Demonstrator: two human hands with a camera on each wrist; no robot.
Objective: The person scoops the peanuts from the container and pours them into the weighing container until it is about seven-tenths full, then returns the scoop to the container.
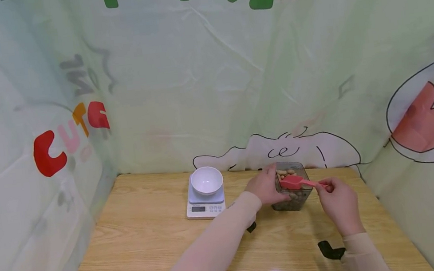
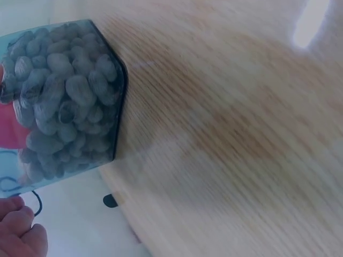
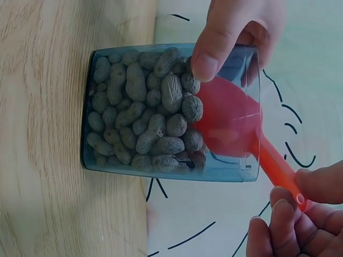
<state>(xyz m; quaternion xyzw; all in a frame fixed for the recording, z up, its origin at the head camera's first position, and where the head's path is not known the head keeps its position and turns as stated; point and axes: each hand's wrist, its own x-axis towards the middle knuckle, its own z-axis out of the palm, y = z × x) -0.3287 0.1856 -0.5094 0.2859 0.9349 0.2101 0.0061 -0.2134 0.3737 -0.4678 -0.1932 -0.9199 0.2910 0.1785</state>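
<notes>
Currently pinches a scoop [image 1: 292,182] near the end of its handle, between the thumb and bent fingers of the right hand [image 1: 341,204]. Bright coral red and smooth, with a broad rounded head and a slim handle tipped by a small round hole. Dips head first into the mouth of a container [image 3: 230,168], with its edge against the peanuts [image 3: 131,107], and slants out over the rim toward the right. Shows a pinker red through the clear wall, a more orange one along the handle. Hard to judge any load in the head.

Grips the container as well, at its left side, with the left hand [image 1: 264,187], the thumb laid along the outside of the wall. Stands upright on the worktop [image 1: 142,251], near the far edge: clear, faintly smoky, square-cornered, narrower at the base than at the mouth. Filled past halfway with peanuts in their shells, ridged and wrinkled, tan from above, greyish through the wall.

Also has, left of the container and apart from it, a white scale [image 1: 196,215] with a small dark display, bearing a round white bowl [image 1: 206,182]. Backed by a pale green printed cloth [image 1: 195,88].
</notes>
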